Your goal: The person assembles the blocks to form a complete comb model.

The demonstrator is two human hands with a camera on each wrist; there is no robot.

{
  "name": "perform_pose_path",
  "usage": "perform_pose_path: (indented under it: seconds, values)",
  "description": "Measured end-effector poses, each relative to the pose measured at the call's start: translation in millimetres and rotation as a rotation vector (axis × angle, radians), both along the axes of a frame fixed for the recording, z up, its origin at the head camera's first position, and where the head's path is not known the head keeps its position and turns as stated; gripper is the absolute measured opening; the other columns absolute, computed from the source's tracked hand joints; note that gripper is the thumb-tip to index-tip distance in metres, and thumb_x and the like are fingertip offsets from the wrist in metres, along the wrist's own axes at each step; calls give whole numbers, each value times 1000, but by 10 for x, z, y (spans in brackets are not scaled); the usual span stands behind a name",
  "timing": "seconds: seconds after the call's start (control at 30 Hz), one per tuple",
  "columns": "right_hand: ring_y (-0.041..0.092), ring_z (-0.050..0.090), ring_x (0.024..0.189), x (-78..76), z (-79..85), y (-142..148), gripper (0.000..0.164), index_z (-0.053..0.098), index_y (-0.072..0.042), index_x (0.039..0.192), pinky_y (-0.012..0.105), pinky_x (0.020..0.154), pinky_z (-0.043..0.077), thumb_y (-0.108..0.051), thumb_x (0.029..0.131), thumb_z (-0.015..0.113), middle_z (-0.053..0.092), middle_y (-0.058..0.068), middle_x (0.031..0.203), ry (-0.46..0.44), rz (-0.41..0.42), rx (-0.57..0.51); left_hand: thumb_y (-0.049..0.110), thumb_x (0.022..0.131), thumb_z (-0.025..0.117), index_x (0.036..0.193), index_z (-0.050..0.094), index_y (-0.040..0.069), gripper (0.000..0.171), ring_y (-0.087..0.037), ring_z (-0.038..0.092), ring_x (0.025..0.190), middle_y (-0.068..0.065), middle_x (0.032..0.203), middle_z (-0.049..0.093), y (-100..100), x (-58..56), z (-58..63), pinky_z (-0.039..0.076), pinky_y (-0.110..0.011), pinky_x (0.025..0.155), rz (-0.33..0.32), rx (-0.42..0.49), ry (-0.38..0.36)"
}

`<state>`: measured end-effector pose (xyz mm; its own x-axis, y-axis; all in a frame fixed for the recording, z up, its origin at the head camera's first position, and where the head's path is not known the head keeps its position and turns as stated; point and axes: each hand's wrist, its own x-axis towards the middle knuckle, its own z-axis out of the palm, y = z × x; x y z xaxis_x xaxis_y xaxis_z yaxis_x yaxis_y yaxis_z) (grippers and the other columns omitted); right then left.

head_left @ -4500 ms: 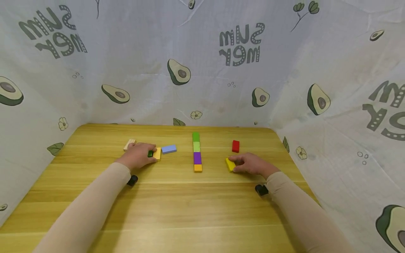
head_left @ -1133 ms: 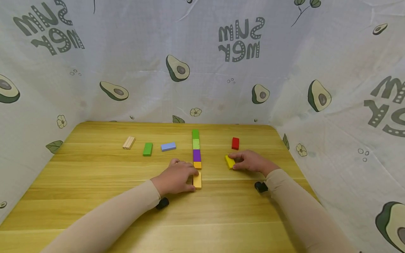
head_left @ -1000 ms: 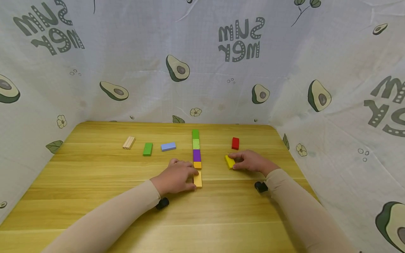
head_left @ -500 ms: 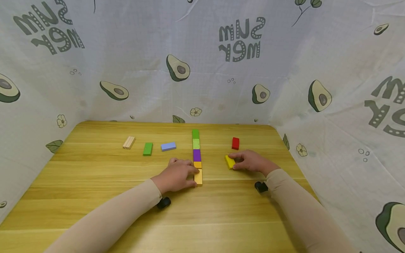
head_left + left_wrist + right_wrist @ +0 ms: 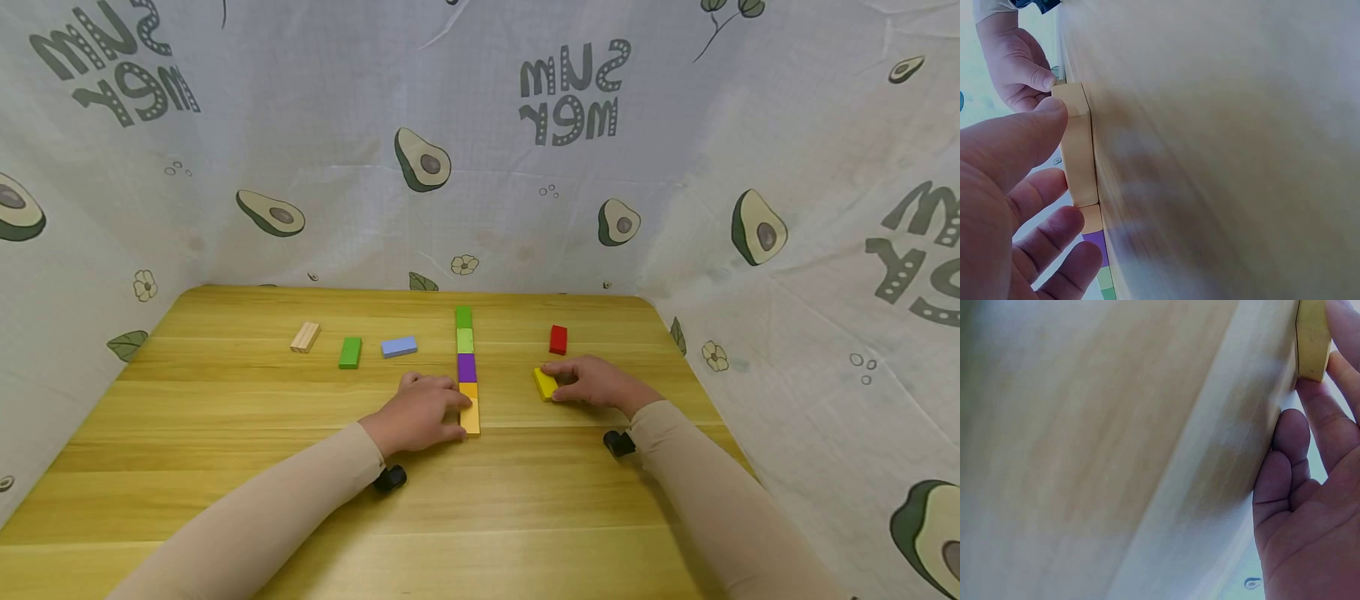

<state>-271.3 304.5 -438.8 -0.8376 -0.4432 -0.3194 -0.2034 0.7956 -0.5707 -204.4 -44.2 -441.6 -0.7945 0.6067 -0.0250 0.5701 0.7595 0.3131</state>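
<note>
In the head view my left hand (image 5: 422, 412) pinches a pale orange block (image 5: 471, 421) by its two ends between thumb and finger. The block lies flat and touches the near end of a straight row: an orange block (image 5: 468, 389), a purple block (image 5: 467, 367), a light green block (image 5: 465, 340) and a green block (image 5: 463, 317). The left wrist view shows the same pale orange block (image 5: 1079, 156) against the orange one. My right hand (image 5: 600, 387) pinches a yellow block (image 5: 545, 384) on the table, to the right of the row.
A red block (image 5: 558, 339) lies beyond the right hand. Left of the row are a blue block (image 5: 399, 347), another green block (image 5: 350, 352) and a plain wood block (image 5: 305, 337). A printed cloth (image 5: 337, 167) rises behind the wooden table (image 5: 480, 525).
My left hand has brought the pale orange block from the left side to the row's near end and slid it forward until it touches. The right hand stays on the yellow block.
</note>
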Motion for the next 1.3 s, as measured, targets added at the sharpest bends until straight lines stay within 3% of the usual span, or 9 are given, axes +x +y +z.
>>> perform_pose_path:
  seconds: [1.3]
  values:
    - [39, 55, 142, 16, 11, -10, 61, 54, -6, 153, 54, 116, 45, -25, 100, 74, 53, 20, 157, -8, -2, -13, 48, 94, 78, 135, 72, 25, 48, -21, 63, 128, 3, 135, 69, -3, -23, 3, 33, -58, 109, 5, 1, -16]
